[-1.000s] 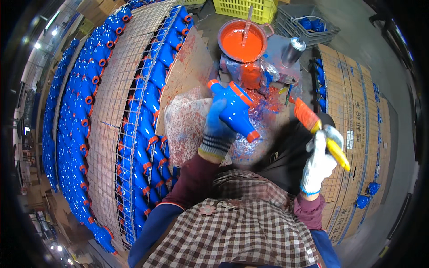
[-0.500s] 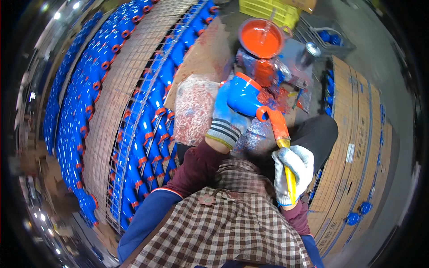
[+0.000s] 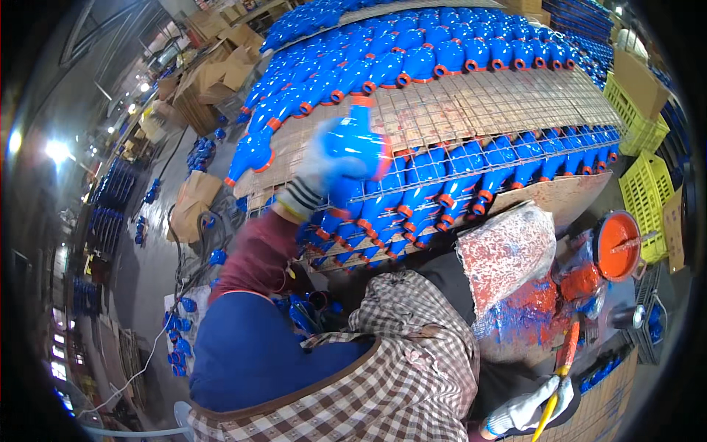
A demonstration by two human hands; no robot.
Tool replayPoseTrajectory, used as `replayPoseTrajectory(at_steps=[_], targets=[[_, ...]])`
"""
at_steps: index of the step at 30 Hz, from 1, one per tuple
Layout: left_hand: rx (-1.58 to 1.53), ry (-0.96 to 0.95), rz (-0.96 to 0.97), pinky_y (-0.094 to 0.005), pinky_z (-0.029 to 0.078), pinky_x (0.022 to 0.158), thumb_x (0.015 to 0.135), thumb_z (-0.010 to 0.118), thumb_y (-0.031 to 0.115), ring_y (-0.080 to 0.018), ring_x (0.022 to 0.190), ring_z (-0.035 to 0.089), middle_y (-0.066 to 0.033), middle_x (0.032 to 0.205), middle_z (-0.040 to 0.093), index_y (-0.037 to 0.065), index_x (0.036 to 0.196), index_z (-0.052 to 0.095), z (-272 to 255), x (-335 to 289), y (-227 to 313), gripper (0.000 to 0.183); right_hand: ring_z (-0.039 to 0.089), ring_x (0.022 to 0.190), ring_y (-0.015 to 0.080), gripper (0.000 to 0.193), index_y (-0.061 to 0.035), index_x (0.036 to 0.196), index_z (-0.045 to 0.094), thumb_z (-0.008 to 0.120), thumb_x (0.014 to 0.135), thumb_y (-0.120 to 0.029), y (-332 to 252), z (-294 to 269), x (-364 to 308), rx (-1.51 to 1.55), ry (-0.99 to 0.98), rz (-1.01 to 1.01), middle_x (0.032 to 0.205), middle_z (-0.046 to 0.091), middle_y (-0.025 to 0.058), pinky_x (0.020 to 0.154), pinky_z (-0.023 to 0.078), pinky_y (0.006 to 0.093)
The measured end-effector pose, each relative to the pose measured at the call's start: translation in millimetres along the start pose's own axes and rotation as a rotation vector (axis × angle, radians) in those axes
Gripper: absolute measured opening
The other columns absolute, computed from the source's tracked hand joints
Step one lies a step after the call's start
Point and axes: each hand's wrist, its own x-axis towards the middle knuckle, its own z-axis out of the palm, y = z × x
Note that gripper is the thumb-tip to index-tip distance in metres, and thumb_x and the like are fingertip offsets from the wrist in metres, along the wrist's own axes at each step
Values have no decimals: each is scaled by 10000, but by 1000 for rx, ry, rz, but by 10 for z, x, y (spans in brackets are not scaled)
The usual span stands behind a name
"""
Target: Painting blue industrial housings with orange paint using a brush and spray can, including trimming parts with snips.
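My left hand [image 3: 315,163], in a white and blue knit glove, is closed on a glossy blue pipe fitting [image 3: 355,138] with orange-red rims. It holds the fitting up above the wire mesh rack, one collar pointing away; motion smears both a little. Low on the right, my right hand [image 3: 532,409], in a white glove, grips a paintbrush [image 3: 567,357] with a yellow handle and red paint along its upper part. A bowl of orange-red paint [image 3: 620,244] stands beyond the brush, a stirring stick in it.
Rows of blue fittings [image 3: 420,62] fill the tiers of the wire mesh rack [image 3: 456,110], lined with cardboard. A paint-spattered cloth [image 3: 508,250] lies by my knee. Yellow crates [image 3: 642,193] and a metal can [image 3: 627,317] stand at right. Cables [image 3: 177,236] trail over the floor at left.
My view has swung left toward the rack. My left hand has carried the fitting from beside the paint bowl to the rack. The brush has come away from the fitting, still in my right hand.
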Motion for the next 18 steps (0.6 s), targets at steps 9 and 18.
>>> replayPoseTrajectory(at_steps=[9, 18], targets=[[1467, 154, -189, -447, 458, 1057, 620, 807, 365, -421, 1223, 558, -217, 1346, 563, 103, 1358, 527, -1344, 630, -46, 831, 648, 969, 237, 190, 57, 1127, 639, 633, 986, -69, 334, -15, 324, -149, 134, -121, 1091, 688, 145, 885, 534, 362], [1211, -35, 276, -448, 440, 1068, 770, 681, 277, -375, 1255, 566, -253, 1319, 597, 12, 1359, 548, -955, 1444, -266, 659, 659, 750, 133, 186, -14, 1067, 663, 691, 882, -13, 442, -899, 200, -396, 207, -127, 905, 697, 104, 678, 538, 259]])
